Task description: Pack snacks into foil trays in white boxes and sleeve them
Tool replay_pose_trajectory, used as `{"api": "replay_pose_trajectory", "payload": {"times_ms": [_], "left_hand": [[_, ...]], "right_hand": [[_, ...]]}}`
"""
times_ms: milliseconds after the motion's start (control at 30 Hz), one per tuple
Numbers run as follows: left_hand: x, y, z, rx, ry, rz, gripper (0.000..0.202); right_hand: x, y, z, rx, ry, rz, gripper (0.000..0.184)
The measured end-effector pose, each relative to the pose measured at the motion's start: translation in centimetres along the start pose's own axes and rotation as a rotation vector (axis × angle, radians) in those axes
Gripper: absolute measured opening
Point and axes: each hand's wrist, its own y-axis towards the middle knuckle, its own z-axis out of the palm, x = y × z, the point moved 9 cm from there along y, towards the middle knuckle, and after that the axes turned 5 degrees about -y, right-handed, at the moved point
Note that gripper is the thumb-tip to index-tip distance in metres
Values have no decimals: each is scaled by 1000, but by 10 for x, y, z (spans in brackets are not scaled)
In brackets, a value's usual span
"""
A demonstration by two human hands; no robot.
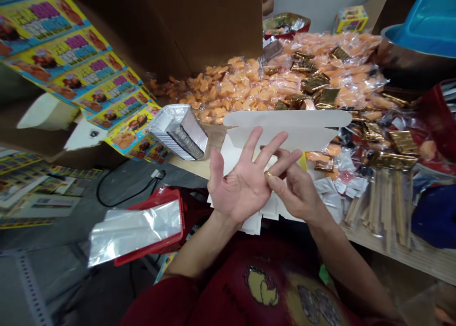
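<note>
My left hand (244, 186) is open, palm up with the fingers spread. It holds nothing. My right hand (299, 190) pinches the base of my left little finger, its thumb on the palm side and its other fingers partly hidden behind. Below both hands lies an unfolded white cardboard box (285, 119), its long flap standing up at the back. A stack of foil trays (181, 131) leans at the table edge, left of my hands. To the right are small white packets (329, 190) and gold foil-wrapped pieces (392, 159).
Many bagged orange pieces (228, 81) are heaped behind the white box. Bundled wooden sticks (388, 207) lie at the right. A red bin with clear plastic bags (142, 231) stands at lower left. Printed yellow box sheets (78, 64) hang over cartons. Another person's arm (268, 3) shows at the back.
</note>
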Motion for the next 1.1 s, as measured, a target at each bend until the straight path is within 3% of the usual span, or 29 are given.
{"api": "replay_pose_trajectory", "payload": {"times_ms": [100,200,367,500,800,1100], "left_hand": [[-2,2,-3,-28,-10,1,88],[-2,6,-7,-60,-33,-12,86],[2,10,-11,-72,-64,-46,85],[5,11,-12,-78,-74,-52,84],[5,11,-13,-75,-60,-57,84],[7,11,-14,-83,-53,-73,84]], "right_hand": [[11,0,-3,-4,-191,-8,23],[13,1,-1,50,-225,-13,41],[1,3,-3,12,-68,-2,28],[-2,4,-3,-29,-92,31,22],[-4,-2,-5,22,-126,14,43],[-10,-4,-6,-11,-117,57,31]]}}
